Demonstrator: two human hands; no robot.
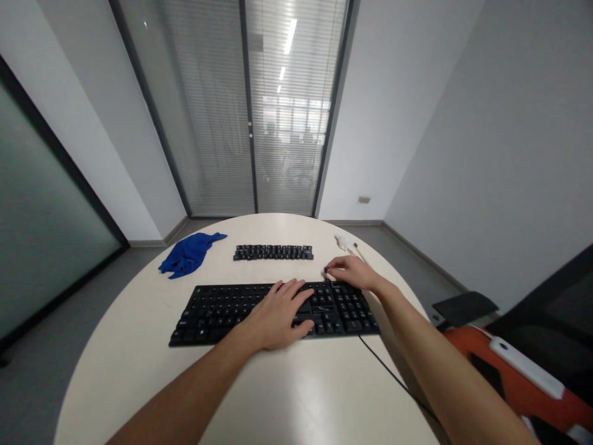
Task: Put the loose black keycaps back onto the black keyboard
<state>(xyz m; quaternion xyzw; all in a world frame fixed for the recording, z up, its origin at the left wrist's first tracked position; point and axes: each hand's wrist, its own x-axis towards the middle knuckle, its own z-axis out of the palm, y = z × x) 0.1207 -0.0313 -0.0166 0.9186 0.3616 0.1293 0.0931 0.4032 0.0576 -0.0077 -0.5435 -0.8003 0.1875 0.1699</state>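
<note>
A black keyboard (217, 312) lies across the table in front of me. My left hand (278, 314) rests on its middle-right part, fingers spread and palm down. Just past the keyboard's upper edge, my right hand (349, 272) is closed in a pinch. Between its fingertips is a small black piece (327, 269) that looks like a keycap. Farther back, loose black keycaps (273, 252) stand in rows on the table. Some of the keyboard's keys are hidden under my left hand.
The round cream table (139, 364) carries a crumpled blue cloth (189, 254) at the left. Beyond my right hand lie white crumpled material (343, 241) and a thin stick (360, 252). A black cable (393, 375) runs off the right edge, near an orange-and-black chair (491, 364).
</note>
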